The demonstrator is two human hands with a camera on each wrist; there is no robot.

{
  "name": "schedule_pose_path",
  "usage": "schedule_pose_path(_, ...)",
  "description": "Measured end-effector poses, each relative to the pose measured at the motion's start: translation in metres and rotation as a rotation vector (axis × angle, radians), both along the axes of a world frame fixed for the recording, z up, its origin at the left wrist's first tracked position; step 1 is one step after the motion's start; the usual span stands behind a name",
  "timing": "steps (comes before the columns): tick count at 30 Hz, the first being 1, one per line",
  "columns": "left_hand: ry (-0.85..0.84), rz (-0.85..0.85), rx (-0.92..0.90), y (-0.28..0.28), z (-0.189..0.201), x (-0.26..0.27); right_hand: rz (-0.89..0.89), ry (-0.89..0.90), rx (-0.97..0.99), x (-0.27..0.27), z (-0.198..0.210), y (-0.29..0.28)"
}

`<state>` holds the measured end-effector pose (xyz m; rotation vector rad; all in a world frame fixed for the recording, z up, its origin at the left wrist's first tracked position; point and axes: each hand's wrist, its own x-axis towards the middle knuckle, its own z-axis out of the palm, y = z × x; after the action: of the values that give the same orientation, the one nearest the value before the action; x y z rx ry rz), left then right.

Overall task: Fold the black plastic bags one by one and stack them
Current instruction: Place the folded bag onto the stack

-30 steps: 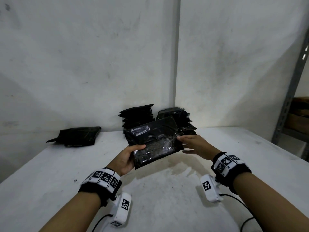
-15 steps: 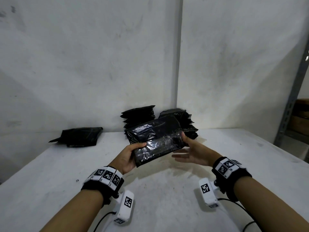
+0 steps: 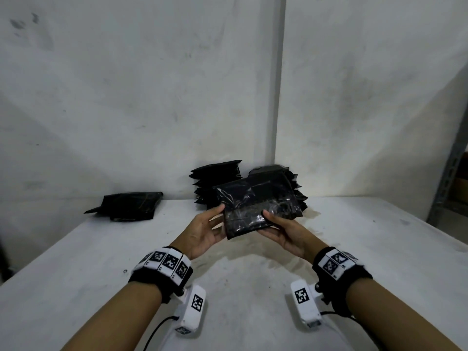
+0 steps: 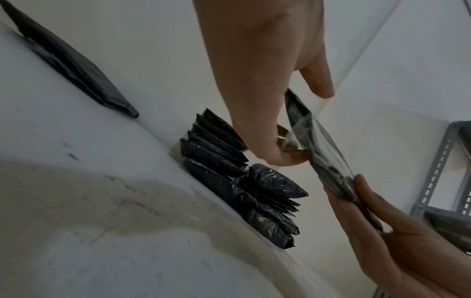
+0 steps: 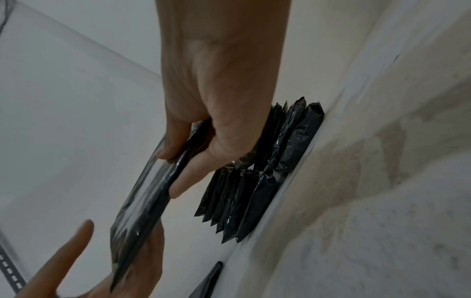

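Note:
A folded black plastic bag hangs above the white table, held flat between both hands. My left hand holds its left end, fingers curled underneath and thumb at the edge. My right hand pinches the near edge, thumb on top and fingers below. The bag shows edge-on in the left wrist view and the right wrist view. Behind it, against the wall, stand two stacks of folded bags, a left stack and a right stack. A loose pile of black bags lies at the back left.
Two white walls meet in a corner just behind the stacks. A grey metal shelf upright stands at the far right. Wrist cameras and their cables hang under both forearms over the table's near part.
The bag has become narrower and has moved slightly back toward the stacks. My right hand has shifted from the bag's right edge to its near edge, thumb now on top.

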<state>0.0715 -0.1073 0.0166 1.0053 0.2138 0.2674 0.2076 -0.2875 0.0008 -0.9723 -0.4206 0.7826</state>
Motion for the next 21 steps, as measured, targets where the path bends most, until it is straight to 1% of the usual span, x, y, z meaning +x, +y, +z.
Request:
schedule_pose_path(5,-0.035,0.048,0.003,0.006,-0.008,0.001,-0.024,0.021,0.002,0.003,-0.002,-0.006)
schedule_pose_path(9,-0.079,0.162,-0.034,0.011,-0.018,0.005,-0.081,0.02,-0.001,0.008,-0.001,-0.009)
schedule_pose_path(13,-0.097,0.285,0.052,0.01,-0.023,0.01,-0.109,-0.013,0.007,0.009,-0.003,-0.007)
schedule_pose_path(17,-0.113,0.409,0.13,0.005,-0.026,0.013,-0.107,-0.005,0.042,0.006,-0.003,-0.004)
schedule_pose_path(20,-0.063,0.494,0.255,0.004,-0.03,0.018,-0.106,-0.014,0.038,0.005,-0.001,-0.002)
schedule_pose_path(21,-0.027,0.527,0.338,0.004,-0.033,0.02,-0.107,-0.023,0.034,0.005,-0.001,-0.001)
